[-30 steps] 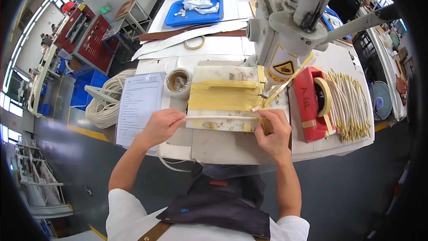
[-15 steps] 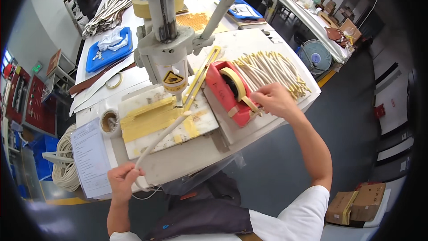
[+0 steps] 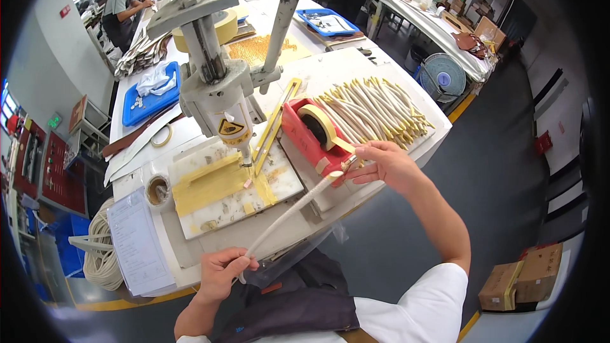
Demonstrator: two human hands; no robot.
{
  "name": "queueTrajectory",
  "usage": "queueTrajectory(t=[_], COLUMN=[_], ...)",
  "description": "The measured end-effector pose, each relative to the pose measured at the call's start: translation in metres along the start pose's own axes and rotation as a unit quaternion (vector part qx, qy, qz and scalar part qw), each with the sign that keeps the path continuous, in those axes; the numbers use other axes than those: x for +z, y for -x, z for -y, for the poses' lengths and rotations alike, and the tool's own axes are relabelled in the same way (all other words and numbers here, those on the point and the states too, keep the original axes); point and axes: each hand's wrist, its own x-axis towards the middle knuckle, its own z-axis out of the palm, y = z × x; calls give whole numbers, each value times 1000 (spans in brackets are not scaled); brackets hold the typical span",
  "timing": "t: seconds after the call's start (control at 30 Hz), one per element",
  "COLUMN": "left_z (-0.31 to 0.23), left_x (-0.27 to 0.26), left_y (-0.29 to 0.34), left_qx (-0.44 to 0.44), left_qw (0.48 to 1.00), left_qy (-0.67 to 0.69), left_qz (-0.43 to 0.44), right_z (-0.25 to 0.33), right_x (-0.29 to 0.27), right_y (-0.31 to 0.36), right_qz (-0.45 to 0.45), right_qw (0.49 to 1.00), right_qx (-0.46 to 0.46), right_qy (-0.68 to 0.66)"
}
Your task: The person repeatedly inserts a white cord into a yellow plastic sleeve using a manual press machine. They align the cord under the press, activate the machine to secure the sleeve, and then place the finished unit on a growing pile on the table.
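Pinched in my left hand (image 3: 223, 272) is a white cord (image 3: 279, 219), which slants up and right over the table's front edge. Its cut tip is by the front end of a red tape dispenser (image 3: 300, 143). My right hand (image 3: 391, 166) is at that same end, thumb and forefinger closed on the loose end of the yellow masking tape (image 3: 342, 145). Its other fingers are stretched out. Behind the dispenser lies a pile of cut white cords (image 3: 375, 111) with yellow-taped ends. Left of it stands a grey lever press (image 3: 219, 98) above a white board (image 3: 286, 181) partly covered with yellow tape.
A yellow slotted strip (image 3: 277, 126) leans beside the press. Printed sheets (image 3: 136, 241), a tape roll (image 3: 157, 190) and a cord coil (image 3: 101, 260) are at left. Blue trays (image 3: 327, 22) stand farther back. A fan (image 3: 443, 79) is right of the table; other people work beyond.
My left hand has moved right, bringing the cord's tip from below the press to the dispenser. My right hand stays at the tape, its lower fingers now stretched out. The whole view has shifted slightly.
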Motion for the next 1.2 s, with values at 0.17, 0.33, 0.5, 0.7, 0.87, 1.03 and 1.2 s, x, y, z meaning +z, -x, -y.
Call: queueTrajectory(t=[0.17,0.33,0.5,0.7,0.87,1.03,1.2], left_z=[0,3,-1,-9,-2,9,4], left_x=[-1,4,17,32,48,61,63], left_y=[-9,-20,-29,-28,-24,-24,-19], left_qx=[-2,-23,-30,-44,4,111,163], left_qw=[1000,999,999,999,999,991,976], left_qy=[9,21,9,20,-11,-70,-141], left_qz=[-11,13,20,19,31,36,18], right_z=[-36,-63,-68,-80,-69,-81,-84], right_x=[-9,-15,-19,-27,63,115,120], right_y=[11,5,-5,14,59,57,55], right_qz=[-20,-80,-115,-203,63,96,68], right_qw=[994,982,941,929,877,836,837], right_qx=[-105,-159,-242,-262,-333,-366,-368], right_qy=[-34,62,205,165,340,397,398])
